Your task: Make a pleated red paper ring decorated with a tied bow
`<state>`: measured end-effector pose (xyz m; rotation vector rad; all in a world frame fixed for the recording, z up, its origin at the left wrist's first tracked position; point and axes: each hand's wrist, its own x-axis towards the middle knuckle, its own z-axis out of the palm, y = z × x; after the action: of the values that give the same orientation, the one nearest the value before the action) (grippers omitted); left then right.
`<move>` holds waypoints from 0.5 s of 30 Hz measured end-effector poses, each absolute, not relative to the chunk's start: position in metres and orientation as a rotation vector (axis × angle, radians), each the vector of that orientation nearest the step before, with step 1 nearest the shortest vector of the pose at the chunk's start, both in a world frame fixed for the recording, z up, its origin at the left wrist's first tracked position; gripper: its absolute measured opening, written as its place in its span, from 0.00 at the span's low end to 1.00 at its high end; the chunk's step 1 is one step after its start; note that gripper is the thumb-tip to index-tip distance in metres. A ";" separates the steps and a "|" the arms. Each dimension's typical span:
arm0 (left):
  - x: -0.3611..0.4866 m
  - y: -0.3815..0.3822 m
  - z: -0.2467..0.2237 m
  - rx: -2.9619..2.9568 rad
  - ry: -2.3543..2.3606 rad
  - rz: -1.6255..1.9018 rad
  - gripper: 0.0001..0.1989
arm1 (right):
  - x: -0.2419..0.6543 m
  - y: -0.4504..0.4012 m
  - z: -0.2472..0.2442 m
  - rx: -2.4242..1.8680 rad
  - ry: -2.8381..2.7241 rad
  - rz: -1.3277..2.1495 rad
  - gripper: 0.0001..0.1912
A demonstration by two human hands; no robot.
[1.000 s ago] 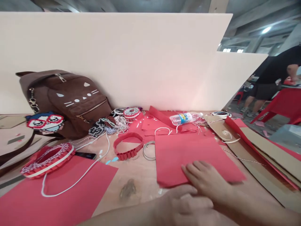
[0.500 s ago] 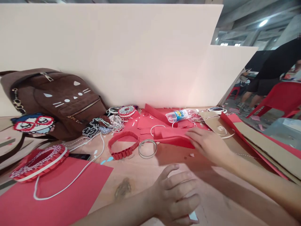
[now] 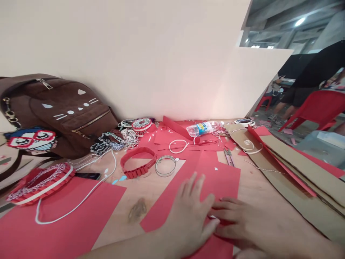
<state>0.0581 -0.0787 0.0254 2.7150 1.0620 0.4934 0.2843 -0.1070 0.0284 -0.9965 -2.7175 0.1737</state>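
Observation:
A large sheet of red paper [image 3: 223,180] lies creased on the wooden table in front of me. My left hand [image 3: 190,212] rests on this sheet with fingers spread, slightly blurred. From the right, my right hand [image 3: 239,221] reaches over the same paper, its fingers bent close together beside my left thumb. A small white thing [image 3: 212,217] shows at the right fingertips; its kind cannot be made out. Beyond the hands are a metal ring [image 3: 165,166], a pleated red paper band [image 3: 138,162] and a utility knife [image 3: 229,157].
A brown backpack [image 3: 67,115] leans at the left against a white board [image 3: 151,57]. Left of my hands lie a red pleated ring [image 3: 41,181], white cord [image 3: 93,194] and another red sheet [image 3: 72,216]. A plastic bottle [image 3: 203,128] lies behind; cardboard strips [image 3: 285,187] stretch along the right.
The red sheet has come from the back of the table to under my hands, and the knife is uncovered. My left hand has flattened out; my right hand has moved nearer me, beside it.

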 end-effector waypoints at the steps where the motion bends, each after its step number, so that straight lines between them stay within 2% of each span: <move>1: 0.057 -0.076 0.026 2.658 1.197 0.386 0.23 | 0.291 -0.102 0.038 -1.000 -2.672 0.336 0.16; 3: 0.055 -0.071 0.026 2.537 1.379 0.199 0.27 | 0.304 -0.080 0.053 -1.121 -2.480 0.609 0.17; 5: 0.052 -0.067 0.028 2.446 1.432 0.058 0.29 | 0.313 -0.041 0.062 -1.232 -2.334 0.644 0.17; 9: 0.049 -0.066 0.038 2.385 1.369 -0.026 0.30 | 0.314 0.063 0.068 -1.582 -1.440 1.109 0.12; 10: 0.048 -0.067 0.042 2.386 1.337 -0.037 0.30 | 0.309 0.086 0.068 -1.596 -1.387 1.154 0.11; 12: 0.046 -0.071 0.053 2.425 1.243 -0.070 0.31 | 0.294 0.124 0.067 -1.649 -1.320 1.214 0.18; 15: 0.037 -0.084 0.071 2.627 1.137 -0.006 0.30 | 0.266 0.154 0.063 -1.692 -1.329 1.156 0.21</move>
<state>0.0366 -0.0843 0.0710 2.6269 1.1368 -0.0064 0.2658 0.1540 0.0627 -1.6924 -1.3295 1.1556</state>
